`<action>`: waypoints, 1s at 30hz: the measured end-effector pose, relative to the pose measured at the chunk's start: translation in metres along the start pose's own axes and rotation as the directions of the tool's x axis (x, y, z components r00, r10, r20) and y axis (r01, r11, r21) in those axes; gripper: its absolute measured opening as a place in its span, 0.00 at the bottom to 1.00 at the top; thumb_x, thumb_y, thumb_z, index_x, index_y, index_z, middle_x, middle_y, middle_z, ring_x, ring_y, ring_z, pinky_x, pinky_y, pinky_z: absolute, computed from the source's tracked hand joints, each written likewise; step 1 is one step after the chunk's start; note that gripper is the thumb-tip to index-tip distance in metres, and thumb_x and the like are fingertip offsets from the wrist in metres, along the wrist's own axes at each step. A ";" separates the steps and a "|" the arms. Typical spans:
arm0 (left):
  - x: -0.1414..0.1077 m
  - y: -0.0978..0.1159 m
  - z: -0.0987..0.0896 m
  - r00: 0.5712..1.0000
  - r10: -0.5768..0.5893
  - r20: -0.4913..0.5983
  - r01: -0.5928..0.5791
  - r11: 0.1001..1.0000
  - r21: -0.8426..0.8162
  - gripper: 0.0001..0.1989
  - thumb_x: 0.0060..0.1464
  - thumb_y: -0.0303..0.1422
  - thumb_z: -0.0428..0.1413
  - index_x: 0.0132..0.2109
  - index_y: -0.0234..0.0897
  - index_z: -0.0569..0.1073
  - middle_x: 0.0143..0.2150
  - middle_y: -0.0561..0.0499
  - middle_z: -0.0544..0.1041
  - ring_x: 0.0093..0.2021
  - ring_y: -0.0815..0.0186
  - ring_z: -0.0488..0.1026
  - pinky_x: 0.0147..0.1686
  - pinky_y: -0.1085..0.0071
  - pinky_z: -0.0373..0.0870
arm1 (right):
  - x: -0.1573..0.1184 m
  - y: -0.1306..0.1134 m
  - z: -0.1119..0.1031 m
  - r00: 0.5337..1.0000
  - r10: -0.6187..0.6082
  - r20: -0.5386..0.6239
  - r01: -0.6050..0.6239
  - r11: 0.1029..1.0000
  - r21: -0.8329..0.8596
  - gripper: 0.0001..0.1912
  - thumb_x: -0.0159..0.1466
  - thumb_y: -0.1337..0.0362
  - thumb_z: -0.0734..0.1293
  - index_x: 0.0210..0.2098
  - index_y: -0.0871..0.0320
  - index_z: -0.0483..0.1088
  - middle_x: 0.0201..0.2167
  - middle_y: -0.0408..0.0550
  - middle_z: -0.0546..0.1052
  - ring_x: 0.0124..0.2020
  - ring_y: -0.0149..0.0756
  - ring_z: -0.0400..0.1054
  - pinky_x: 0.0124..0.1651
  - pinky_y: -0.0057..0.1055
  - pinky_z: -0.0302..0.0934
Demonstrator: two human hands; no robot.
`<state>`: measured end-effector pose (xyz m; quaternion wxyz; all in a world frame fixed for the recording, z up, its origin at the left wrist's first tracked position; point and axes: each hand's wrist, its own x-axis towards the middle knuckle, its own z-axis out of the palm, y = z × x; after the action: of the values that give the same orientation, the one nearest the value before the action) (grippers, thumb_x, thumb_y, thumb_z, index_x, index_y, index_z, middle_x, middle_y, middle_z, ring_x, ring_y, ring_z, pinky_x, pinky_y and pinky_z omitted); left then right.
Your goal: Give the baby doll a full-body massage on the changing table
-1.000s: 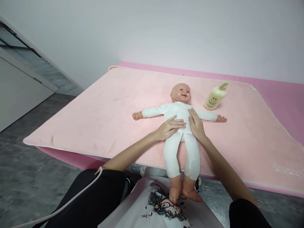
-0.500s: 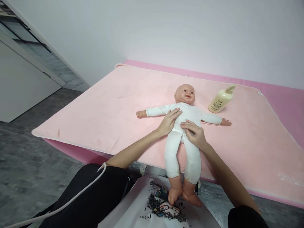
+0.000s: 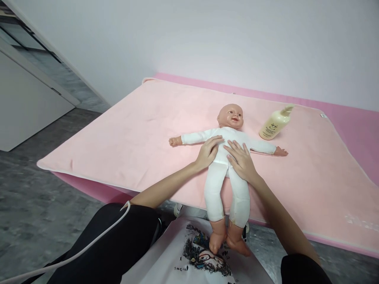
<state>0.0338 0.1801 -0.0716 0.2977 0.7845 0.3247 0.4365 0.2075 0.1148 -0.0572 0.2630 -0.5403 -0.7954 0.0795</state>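
Presumably, the doll (image 3: 221, 157) is light and soft-bodied (hold beneath the torso (image 3: 231, 134)); left grip (image 3: 208, 153) and right grip (image 3: 242, 161) rest on it, unclenched.

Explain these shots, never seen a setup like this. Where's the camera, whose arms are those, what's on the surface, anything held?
There is no machine here: the arms belong to a person working bare-handed. Every picture comes from one camera worn on that person's head, looking forward and down, so their own forearms reach in from below.

A pale pink blanket covers much of a darker pink surface. On it a doll lies on its back, feet past the near edge. A yellow pump bottle is to the right of its head.

Nothing is gripped: the left hand and right hand rest open on the doll's torso.
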 end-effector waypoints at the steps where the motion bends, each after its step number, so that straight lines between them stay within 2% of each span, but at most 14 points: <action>1: -0.001 0.002 0.000 1.000 -0.003 -0.006 0.003 1.000 0.000 0.17 0.58 0.31 0.42 0.51 0.38 0.70 0.55 0.45 0.70 0.58 0.67 0.64 0.60 0.59 0.59 | 0.000 0.002 0.001 0.999 0.028 -0.018 -0.028 1.000 -0.012 0.22 0.68 0.57 0.52 0.60 0.48 0.58 0.63 0.45 0.57 0.66 0.42 0.46 0.65 0.56 0.37; 4: -0.004 0.011 -0.002 0.999 0.035 0.008 -0.035 0.999 0.006 0.17 0.58 0.33 0.44 0.51 0.38 0.70 0.55 0.45 0.71 0.58 0.65 0.65 0.60 0.57 0.58 | 0.000 0.008 0.005 0.989 0.127 -0.080 -0.129 0.992 -0.019 0.24 0.67 0.54 0.53 0.62 0.46 0.55 0.65 0.46 0.53 0.66 0.45 0.44 0.63 0.58 0.38; 6: -0.007 0.017 -0.004 0.988 0.117 0.101 -0.119 0.993 0.008 0.16 0.58 0.34 0.45 0.50 0.38 0.70 0.52 0.46 0.73 0.57 0.65 0.66 0.61 0.56 0.57 | -0.001 0.012 0.007 0.974 0.195 -0.115 -0.197 0.980 -0.008 0.25 0.67 0.52 0.53 0.63 0.47 0.53 0.65 0.47 0.52 0.66 0.47 0.44 0.62 0.60 0.39; 8: -0.008 0.023 -0.006 0.934 0.232 0.271 -0.236 0.972 -0.018 0.15 0.58 0.34 0.45 0.47 0.39 0.72 0.49 0.48 0.76 0.55 0.66 0.68 0.62 0.58 0.55 | -0.002 0.014 0.009 0.959 0.246 -0.141 -0.248 0.969 0.004 0.27 0.66 0.52 0.52 0.63 0.48 0.51 0.65 0.49 0.52 0.66 0.47 0.44 0.62 0.60 0.40; 10: -0.008 0.028 -0.008 0.852 0.310 0.421 -0.319 0.946 -0.051 0.15 0.58 0.34 0.45 0.45 0.41 0.74 0.46 0.51 0.78 0.54 0.68 0.69 0.63 0.61 0.53 | -0.002 0.015 0.011 0.948 0.274 -0.160 -0.275 0.961 0.018 0.27 0.67 0.52 0.52 0.64 0.50 0.50 0.65 0.51 0.52 0.66 0.48 0.44 0.62 0.59 0.40; 11: -0.008 0.029 -0.009 0.824 0.318 0.469 -0.333 0.941 -0.052 0.15 0.58 0.34 0.44 0.45 0.42 0.74 0.46 0.52 0.78 0.55 0.68 0.68 0.64 0.61 0.52 | -0.003 0.015 0.011 0.944 0.282 -0.172 -0.282 0.959 0.027 0.27 0.67 0.52 0.51 0.64 0.51 0.51 0.65 0.51 0.52 0.66 0.47 0.45 0.62 0.58 0.40; 13: -0.005 0.030 -0.010 0.807 0.281 0.520 -0.319 0.948 -0.017 0.16 0.59 0.35 0.43 0.47 0.44 0.74 0.48 0.53 0.77 0.58 0.68 0.66 0.65 0.60 0.48 | -0.003 0.015 0.013 0.934 0.293 -0.205 -0.289 0.956 0.049 0.27 0.67 0.53 0.51 0.63 0.53 0.52 0.64 0.52 0.54 0.65 0.46 0.46 0.63 0.57 0.41; 18: 0.000 0.032 -0.012 0.829 0.123 0.545 -0.243 0.958 0.153 0.20 0.60 0.39 0.42 0.57 0.48 0.66 0.62 0.53 0.63 0.65 0.63 0.54 0.65 0.53 0.41 | -0.005 0.015 0.016 0.903 0.317 -0.292 -0.302 0.949 0.096 0.24 0.67 0.56 0.51 0.60 0.55 0.58 0.61 0.54 0.61 0.63 0.44 0.52 0.62 0.55 0.45; 23: 0.001 0.027 -0.013 0.887 -0.024 0.462 -0.123 0.951 0.285 0.26 0.58 0.46 0.42 0.62 0.48 0.58 0.68 0.51 0.50 0.68 0.58 0.45 0.65 0.49 0.36 | -0.006 0.006 0.011 0.877 0.253 -0.409 -0.221 0.967 0.126 0.19 0.66 0.58 0.54 0.51 0.56 0.68 0.55 0.53 0.69 0.58 0.43 0.61 0.61 0.51 0.52; 26: 0.002 0.020 -0.012 0.916 -0.101 0.389 -0.030 0.949 0.315 0.30 0.57 0.49 0.41 0.64 0.44 0.53 0.68 0.48 0.47 0.69 0.57 0.42 0.65 0.49 0.36 | -0.006 -0.005 0.005 0.904 0.122 -0.410 -0.063 0.986 0.154 0.15 0.65 0.61 0.56 0.42 0.56 0.73 0.48 0.52 0.74 0.54 0.41 0.66 0.59 0.47 0.57; 28: 0.003 0.016 -0.011 0.933 -0.125 0.338 0.013 0.950 0.313 0.31 0.58 0.49 0.40 0.65 0.42 0.52 0.68 0.46 0.47 0.69 0.59 0.43 0.65 0.50 0.37 | -0.005 -0.011 0.001 0.937 0.015 -0.349 0.042 0.987 0.155 0.14 0.65 0.63 0.57 0.38 0.54 0.74 0.44 0.49 0.77 0.52 0.40 0.68 0.60 0.47 0.56; 30: 0.002 0.012 -0.009 0.948 -0.125 0.292 0.034 0.954 0.298 0.30 0.59 0.48 0.39 0.65 0.41 0.52 0.68 0.45 0.48 0.68 0.60 0.44 0.65 0.52 0.38 | -0.005 -0.016 -0.001 0.963 -0.070 -0.261 0.110 0.984 0.144 0.13 0.64 0.64 0.58 0.38 0.53 0.75 0.44 0.47 0.77 0.53 0.41 0.67 0.61 0.50 0.54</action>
<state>0.0295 0.1763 -0.0574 0.2444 0.8639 0.3664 0.2443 0.1965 0.1033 -0.0514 0.4079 -0.4870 -0.7700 0.0597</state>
